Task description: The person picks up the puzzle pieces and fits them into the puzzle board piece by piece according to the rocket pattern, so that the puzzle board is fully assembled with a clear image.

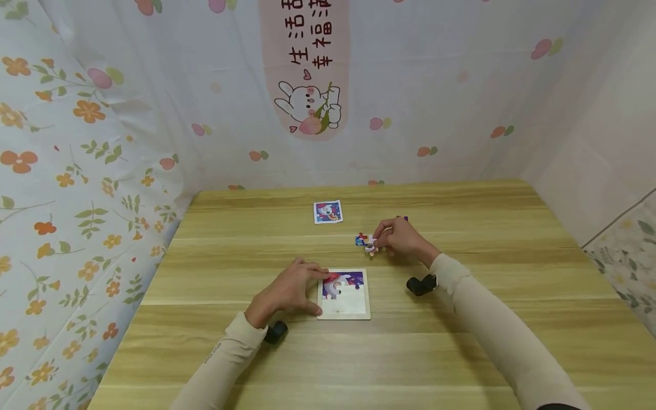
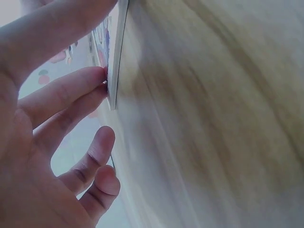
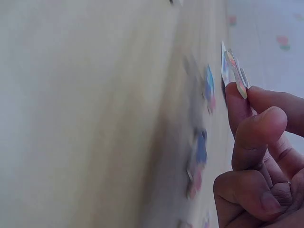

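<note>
Two hands on a little jigsaw, maybe partway through. Left hand (image 1: 291, 286) is spread wide, thumb and fingertips just touching the left side of the tray (image 1: 343, 317), gripping nothing that I can see. Top of the tray has pieces in it, the lower right is bare. Right hand (image 1: 403, 237) has a piece (image 3: 241, 81) pinched between thumb and finger, up off the table by the loose ones (image 3: 198, 159), beyond the tray. Looks like the picking step to me. Next move probably calls for turning it to match the card (image 1: 328, 212) and lining up the tabs.
</note>
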Demonstrator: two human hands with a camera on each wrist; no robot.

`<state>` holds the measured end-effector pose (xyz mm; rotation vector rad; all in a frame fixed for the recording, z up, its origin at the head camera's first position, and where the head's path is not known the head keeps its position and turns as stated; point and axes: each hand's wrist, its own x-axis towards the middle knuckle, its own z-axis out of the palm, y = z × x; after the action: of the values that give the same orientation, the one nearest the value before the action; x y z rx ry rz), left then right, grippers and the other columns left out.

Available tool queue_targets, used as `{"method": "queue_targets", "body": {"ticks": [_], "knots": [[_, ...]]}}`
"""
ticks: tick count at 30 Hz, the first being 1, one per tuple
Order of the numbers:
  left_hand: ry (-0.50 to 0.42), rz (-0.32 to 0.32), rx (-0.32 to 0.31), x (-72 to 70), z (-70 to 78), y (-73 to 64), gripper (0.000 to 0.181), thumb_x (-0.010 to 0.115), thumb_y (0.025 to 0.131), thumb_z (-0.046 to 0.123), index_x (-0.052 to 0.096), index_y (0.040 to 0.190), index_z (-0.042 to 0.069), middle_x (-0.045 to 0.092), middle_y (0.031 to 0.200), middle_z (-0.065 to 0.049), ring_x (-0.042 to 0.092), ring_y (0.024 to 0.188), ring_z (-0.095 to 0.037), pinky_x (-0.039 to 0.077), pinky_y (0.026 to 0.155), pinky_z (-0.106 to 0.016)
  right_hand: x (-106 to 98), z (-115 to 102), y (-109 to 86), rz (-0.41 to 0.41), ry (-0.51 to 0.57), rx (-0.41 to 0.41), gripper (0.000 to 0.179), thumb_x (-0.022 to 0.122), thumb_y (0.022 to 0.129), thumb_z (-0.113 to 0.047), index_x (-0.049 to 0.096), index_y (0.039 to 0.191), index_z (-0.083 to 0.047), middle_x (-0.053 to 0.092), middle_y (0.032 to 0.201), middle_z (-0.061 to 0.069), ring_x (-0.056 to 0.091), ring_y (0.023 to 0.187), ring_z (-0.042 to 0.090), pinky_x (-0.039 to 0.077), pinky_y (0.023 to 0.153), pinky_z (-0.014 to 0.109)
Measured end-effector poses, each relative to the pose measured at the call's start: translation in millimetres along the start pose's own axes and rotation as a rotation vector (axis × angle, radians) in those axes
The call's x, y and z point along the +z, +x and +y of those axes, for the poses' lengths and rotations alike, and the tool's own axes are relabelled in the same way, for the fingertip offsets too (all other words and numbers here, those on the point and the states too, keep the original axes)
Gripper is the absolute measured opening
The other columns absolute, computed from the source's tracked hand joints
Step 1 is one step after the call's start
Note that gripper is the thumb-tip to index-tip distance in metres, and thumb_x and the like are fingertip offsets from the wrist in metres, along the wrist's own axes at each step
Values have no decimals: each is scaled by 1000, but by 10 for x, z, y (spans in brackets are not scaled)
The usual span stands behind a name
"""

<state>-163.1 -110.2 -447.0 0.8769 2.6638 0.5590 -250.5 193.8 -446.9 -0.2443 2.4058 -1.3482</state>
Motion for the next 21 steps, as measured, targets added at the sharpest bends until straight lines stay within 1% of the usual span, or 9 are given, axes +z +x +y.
{"method": "queue_targets", "body": {"ticks": [3, 7, 10, 16, 18, 21], "knots": [[1, -7, -5, -4, 8, 1, 75, 93, 69, 33, 65, 135, 12, 63, 140, -6, 49, 121, -28, 42, 106, -45, 95, -19, -60, -32, 22, -4, 10, 68, 91, -5, 66, 98, 1, 72, 77, 6, 46, 48, 13, 41, 49, 26], [1, -12, -8, -14, 16, 4, 75, 93, 69, 33, 64, 135, 11, 62, 141, -6, 49, 123, -29, 41, 109, -46, 220, -64, -137, -68, 61, 3, 9, 71, 89, -5, 67, 95, 0, 73, 81, 4, 46, 51, 13, 40, 49, 24], [1, -14, -7, -15, 10, 13, 75, 93, 69, 33, 65, 135, 11, 63, 140, -6, 49, 121, -29, 42, 107, -45, 310, -96, -191, -98, 75, -2, 9, 73, 88, -6, 67, 93, -1, 73, 81, 3, 45, 52, 12, 40, 49, 24], [16, 6, 35, -22, -6, 30, 75, 93, 67, 33, 66, 133, 9, 65, 138, -7, 52, 123, -28, 39, 109, -45, 486, -157, -293, -165, 89, -43, 8, 73, 87, -6, 69, 89, 0, 75, 77, 7, 46, 45, 13, 39, 46, 24], [9, 7, 39, -26, -6, 26, 74, 93, 67, 33, 66, 132, 9, 65, 138, -7, 51, 123, -29, 39, 109, -45, 550, -173, -325, -176, 82, -46, 7, 73, 87, -5, 69, 88, 0, 75, 76, 9, 47, 43, 12, 40, 45, 24], [3, 0, 39, -23, -3, 17, 74, 93, 68, 33, 66, 133, 8, 65, 137, -7, 51, 122, -29, 40, 108, -45, 647, -187, -364, -166, 64, -29, 6, 73, 87, -6, 69, 87, -1, 75, 74, 9, 47, 42, 11, 41, 45, 23]]}}
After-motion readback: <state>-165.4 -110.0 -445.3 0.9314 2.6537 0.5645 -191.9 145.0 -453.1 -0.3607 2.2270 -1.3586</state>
